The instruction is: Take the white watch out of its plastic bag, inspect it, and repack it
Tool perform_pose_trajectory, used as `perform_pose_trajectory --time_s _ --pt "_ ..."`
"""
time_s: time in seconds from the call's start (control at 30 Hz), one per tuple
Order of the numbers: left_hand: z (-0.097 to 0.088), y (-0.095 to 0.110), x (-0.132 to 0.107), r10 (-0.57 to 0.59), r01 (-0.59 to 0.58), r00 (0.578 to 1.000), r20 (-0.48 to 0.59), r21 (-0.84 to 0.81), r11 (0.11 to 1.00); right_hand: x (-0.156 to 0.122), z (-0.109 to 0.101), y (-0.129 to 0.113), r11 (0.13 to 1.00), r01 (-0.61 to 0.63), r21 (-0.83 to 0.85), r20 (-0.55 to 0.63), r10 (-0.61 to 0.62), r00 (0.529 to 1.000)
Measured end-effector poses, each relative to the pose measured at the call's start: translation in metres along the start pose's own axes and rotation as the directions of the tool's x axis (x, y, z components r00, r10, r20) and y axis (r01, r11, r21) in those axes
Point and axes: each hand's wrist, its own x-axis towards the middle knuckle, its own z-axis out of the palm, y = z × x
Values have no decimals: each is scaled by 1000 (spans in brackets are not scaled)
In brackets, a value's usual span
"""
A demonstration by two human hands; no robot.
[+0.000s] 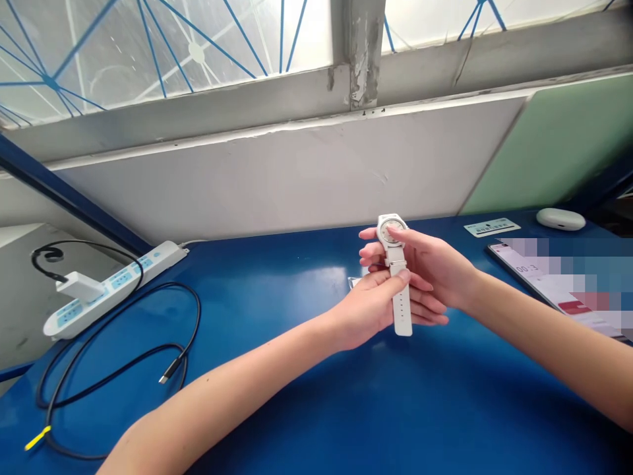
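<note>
Both your hands grip the white watch mid-frame: right hand closed round the case, left hand pinching the strap.

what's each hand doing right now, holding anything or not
left hand: grip closed on the strap of the white watch.
right hand: grip closed on the same white watch at its case, thumb by the dial.

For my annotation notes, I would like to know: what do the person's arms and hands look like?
The left arm and the right arm are bare up to the picture's edge; no sleeves show. The left hand and the right hand wear no gloves, and no ring or bracelet is visible.
</note>
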Motion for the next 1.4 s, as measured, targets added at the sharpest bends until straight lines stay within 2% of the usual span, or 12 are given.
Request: perform_pose_trajectory --time_s 0.13,0.27,0.53,0.73,0.93,1.03,1.23,1.4 --pt "-2 -2 0 -23 23 999 29 -29 999 2 0 -1 997 -23 73 5 22 1000" --pt "-5 -1 0 -58 59 998 36 -41 997 5 0 -4 993 4 115 28 -7 1000" --pt "-6 -1 -1 -111 112 994 15 -50 993 5 -3 -8 998 36 51 10 -36 999" --pt "-4 -3 -2 -151 155 986 74 -48 987 9 -8 -7 998 40 45 -15 -39 999" --pt "-5 -4 -2 -137 142 987 87 -48 989 8 -15 -3 1000 -19 7 153 18 988" --pt "-5 -5 -2 -150 153 987 56 -50 987 8 -17 -3 999 -27 -22 175 31 984" --pt "-2 -3 1 -214 212 973 -81 -30 977 7 -11 -3 999 1 -39 107 3 994" --pt "-1 0 1 -200 206 968 -152 19 978 8 -8 0 998 27 -51 90 -22 996"
